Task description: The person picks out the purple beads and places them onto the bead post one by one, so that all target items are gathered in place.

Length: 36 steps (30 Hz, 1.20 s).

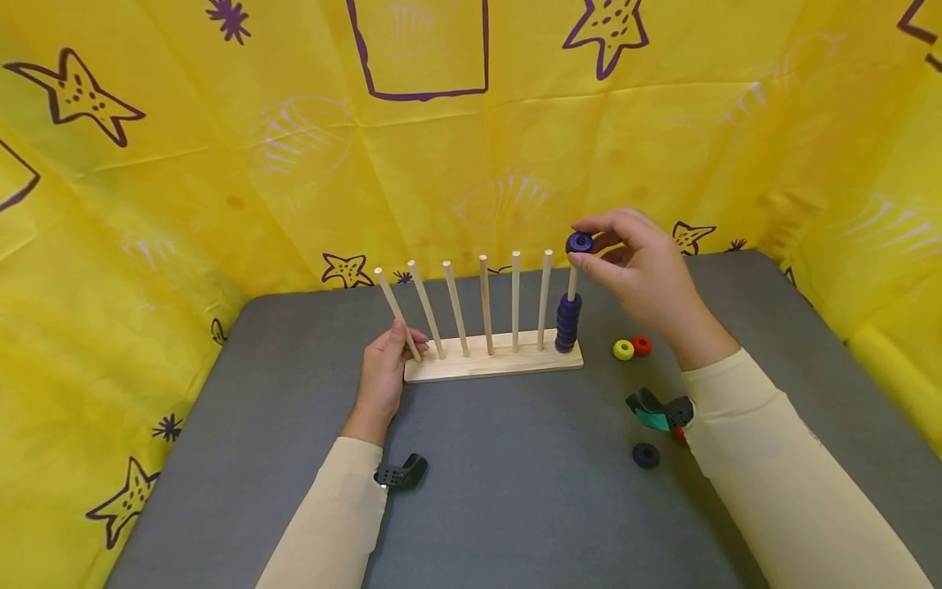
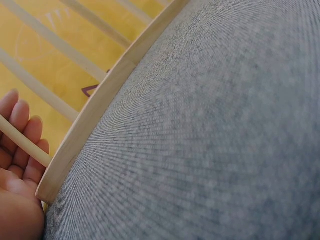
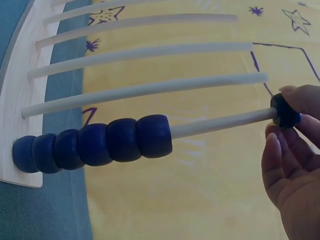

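Note:
A wooden peg stand (image 1: 456, 370) has a row of several upright pegs on a flat base. At its left end my left hand (image 1: 384, 364) holds the stand, thumb and fingers about the outermost peg (image 2: 26, 144). Thumb and fingertips of my right hand (image 1: 651, 274) pinch a dark blue ring bead (image 1: 580, 243) at the top of the rightmost peg (image 3: 225, 123). In the right wrist view, the peg's tip meets the bead's hole; how far it has entered I cannot tell. Lower on that peg sits a stack of several dark blue beads (image 3: 94, 145).
Right of the stand, a yellow bead (image 1: 623, 350) touches a red bead (image 1: 642, 346) on the grey table (image 1: 500, 491). Nearer lies a dark blue bead (image 1: 646, 456). Another red bead (image 1: 680, 434) is partly hidden by the right wrist strap (image 1: 655, 409). Yellow patterned cloth (image 1: 412, 180) hangs behind.

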Each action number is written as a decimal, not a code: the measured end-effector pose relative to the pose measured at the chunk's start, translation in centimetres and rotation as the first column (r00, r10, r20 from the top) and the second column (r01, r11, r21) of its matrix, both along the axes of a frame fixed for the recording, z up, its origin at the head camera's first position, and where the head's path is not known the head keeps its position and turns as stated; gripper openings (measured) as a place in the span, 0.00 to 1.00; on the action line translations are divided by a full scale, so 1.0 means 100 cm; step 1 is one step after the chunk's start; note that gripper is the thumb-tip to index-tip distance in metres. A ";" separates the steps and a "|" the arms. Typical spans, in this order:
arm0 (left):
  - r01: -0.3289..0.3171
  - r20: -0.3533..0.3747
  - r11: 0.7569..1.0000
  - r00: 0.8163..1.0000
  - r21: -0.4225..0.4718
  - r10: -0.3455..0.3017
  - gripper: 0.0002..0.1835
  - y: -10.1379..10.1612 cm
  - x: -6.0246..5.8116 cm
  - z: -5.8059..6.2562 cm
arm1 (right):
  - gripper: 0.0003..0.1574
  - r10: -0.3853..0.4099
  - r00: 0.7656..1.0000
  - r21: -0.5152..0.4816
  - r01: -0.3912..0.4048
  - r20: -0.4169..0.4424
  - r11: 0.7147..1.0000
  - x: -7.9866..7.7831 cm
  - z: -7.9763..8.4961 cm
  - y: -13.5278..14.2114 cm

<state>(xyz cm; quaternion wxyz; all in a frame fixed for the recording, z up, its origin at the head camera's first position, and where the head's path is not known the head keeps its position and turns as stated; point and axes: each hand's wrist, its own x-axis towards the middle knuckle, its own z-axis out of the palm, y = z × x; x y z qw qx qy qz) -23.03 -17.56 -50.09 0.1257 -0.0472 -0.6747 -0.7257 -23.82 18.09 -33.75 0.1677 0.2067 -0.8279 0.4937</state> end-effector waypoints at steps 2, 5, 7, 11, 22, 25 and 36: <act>-0.003 0.002 1.000 1.000 0.004 0.003 0.34 0.000 0.000 0.000 | 0.20 0.008 1.000 -0.001 -0.008 0.015 1.000 0.000 0.000 -0.001; -0.004 0.003 1.000 1.000 0.006 0.004 0.34 0.001 0.001 0.001 | 0.21 0.003 0.999 0.007 -0.004 0.040 1.000 0.000 -0.002 -0.002; -0.003 0.006 1.000 1.000 0.002 0.003 0.34 0.000 0.001 0.000 | 0.21 -0.003 0.999 0.014 0.002 0.053 1.000 0.000 -0.004 -0.001; -0.001 0.003 1.000 1.000 0.003 0.001 0.34 0.000 0.000 0.000 | 0.22 -0.003 0.997 0.018 0.001 0.076 1.000 0.000 -0.011 0.000; -0.008 0.002 1.000 1.000 -0.006 0.008 0.34 0.000 -0.002 -0.002 | 0.20 -0.008 0.994 0.025 0.005 0.108 1.000 -0.001 -0.032 0.001; -0.012 0.009 1.000 1.000 -0.015 0.012 0.33 0.000 -0.002 -0.003 | 0.19 -0.013 0.991 0.031 0.009 0.132 0.999 0.000 -0.038 0.002; -0.003 0.012 1.000 1.000 -0.003 0.003 0.32 0.000 -0.001 -0.001 | 0.18 -0.018 0.987 0.033 0.013 0.159 0.999 -0.002 -0.060 0.002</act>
